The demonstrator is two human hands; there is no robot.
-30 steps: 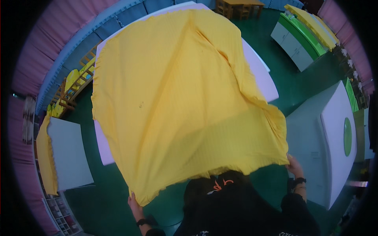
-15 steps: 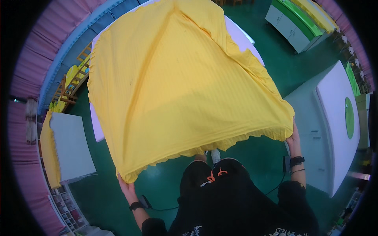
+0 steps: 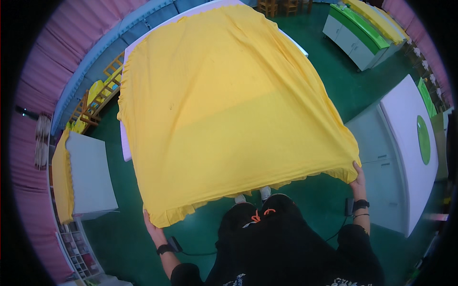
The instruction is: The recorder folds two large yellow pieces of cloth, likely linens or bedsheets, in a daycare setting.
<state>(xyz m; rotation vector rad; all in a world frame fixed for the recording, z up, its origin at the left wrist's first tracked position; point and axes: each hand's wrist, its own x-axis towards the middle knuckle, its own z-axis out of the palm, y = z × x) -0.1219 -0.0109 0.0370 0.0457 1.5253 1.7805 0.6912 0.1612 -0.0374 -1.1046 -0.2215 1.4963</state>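
A large yellow cloth with a ruffled edge (image 3: 229,114) is stretched out in front of me and covers most of a white table (image 3: 125,143). My left hand (image 3: 153,229) grips its near left corner, fingers partly hidden by the fabric. At the near right corner, my right hand (image 3: 358,178) is closed on the ruffle. Between the two hands the near edge hangs in the air above my shoes. Shallow creases run lengthwise through the cloth, and its far end lies over the tabletop.
On the right stands a white cabinet (image 3: 381,157) with a pale top and a green oval. A green-topped counter (image 3: 358,35) is at the far right. To the left are a white unit with yellow cloth (image 3: 93,174) and a wooden rack (image 3: 102,97). The floor (image 3: 305,205) is green.
The cloth's raised middle has sunk and lies flatter, its big folds smoothed. The far table edge shows more. My hands stay on the corners, having shifted only slightly.
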